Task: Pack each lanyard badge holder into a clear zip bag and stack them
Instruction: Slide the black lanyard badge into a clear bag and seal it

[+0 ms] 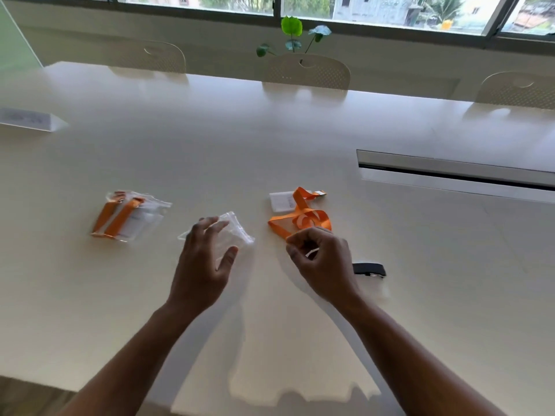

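Note:
An empty clear zip bag lies on the white table, and my left hand rests over it with fingers spread. To its right lies a loose orange lanyard attached to a white badge holder. My right hand pinches the near end of that orange lanyard with curled fingers. At the left sits a small stack of packed zip bags with orange lanyards inside.
A black strap-like object lies just right of my right hand. A long cable slot runs across the table's right side. A white name stand sits far left. Chairs and a plant line the far edge.

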### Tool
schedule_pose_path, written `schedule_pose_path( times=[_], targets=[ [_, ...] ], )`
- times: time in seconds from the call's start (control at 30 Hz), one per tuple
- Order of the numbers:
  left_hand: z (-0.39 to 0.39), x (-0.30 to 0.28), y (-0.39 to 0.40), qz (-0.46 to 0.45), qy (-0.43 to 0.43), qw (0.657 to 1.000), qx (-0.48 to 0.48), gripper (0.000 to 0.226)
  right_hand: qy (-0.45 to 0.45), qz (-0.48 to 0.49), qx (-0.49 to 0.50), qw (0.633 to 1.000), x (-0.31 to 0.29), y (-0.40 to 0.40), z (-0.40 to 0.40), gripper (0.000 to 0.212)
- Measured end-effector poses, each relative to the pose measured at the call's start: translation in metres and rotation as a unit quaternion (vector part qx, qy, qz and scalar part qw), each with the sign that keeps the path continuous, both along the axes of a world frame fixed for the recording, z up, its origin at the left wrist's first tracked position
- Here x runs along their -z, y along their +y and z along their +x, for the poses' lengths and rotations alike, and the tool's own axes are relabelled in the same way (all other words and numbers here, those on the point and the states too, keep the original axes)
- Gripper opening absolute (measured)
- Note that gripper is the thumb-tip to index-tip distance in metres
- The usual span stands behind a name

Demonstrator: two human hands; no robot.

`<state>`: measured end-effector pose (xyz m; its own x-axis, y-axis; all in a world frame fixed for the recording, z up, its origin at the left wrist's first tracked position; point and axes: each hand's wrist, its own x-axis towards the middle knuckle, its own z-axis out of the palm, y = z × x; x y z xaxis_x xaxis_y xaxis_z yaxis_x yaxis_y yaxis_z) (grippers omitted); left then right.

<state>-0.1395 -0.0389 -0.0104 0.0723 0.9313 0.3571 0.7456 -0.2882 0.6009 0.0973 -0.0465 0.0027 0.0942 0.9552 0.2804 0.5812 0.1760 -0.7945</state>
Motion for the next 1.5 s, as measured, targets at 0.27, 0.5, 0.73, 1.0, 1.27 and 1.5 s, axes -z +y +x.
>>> schedule_pose_path(
  times=[0.27, 0.5, 0.73, 1.0, 1.27, 1.5],
  targets=[
    [-0.064, 0.01, 0.015, -0.063, 0.085, 0.994, 0.03, 0.093, -0.128, -0.082, 0.027, 0.988, 0.017, 0.048, -0.098, 0.05],
    [-0.063, 0.021, 0.02, -0.053, 0.123, 0.99, 0.049, 0.084, -0.205, -0.067, 0.113, 0.97, 0.031, 0.058, -0.118, 0.039],
    [-0.069, 0.024, 0.025, -0.048, 0.032, 0.996, 0.064, 0.064, -0.111, -0.032, 0.147, 0.982, 0.035, 0.055, -0.115, 0.016],
    [-0.069, 0.023, 0.027, -0.017, -0.032, 0.997, 0.074, 0.057, 0.208, -0.025, 0.053, 0.976, 0.029, 0.042, -0.098, 0.03],
    [-0.063, 0.016, 0.026, 0.111, -0.08, 0.988, 0.073, 0.03, 0.347, -0.057, -0.007, 0.936, 0.018, 0.015, -0.087, 0.049],
    [-0.015, -0.006, 0.011, 0.138, -0.136, 0.976, 0.098, 0.009, 0.383, -0.038, -0.018, 0.923, 0.016, 0.01, -0.085, 0.029]
  ],
)
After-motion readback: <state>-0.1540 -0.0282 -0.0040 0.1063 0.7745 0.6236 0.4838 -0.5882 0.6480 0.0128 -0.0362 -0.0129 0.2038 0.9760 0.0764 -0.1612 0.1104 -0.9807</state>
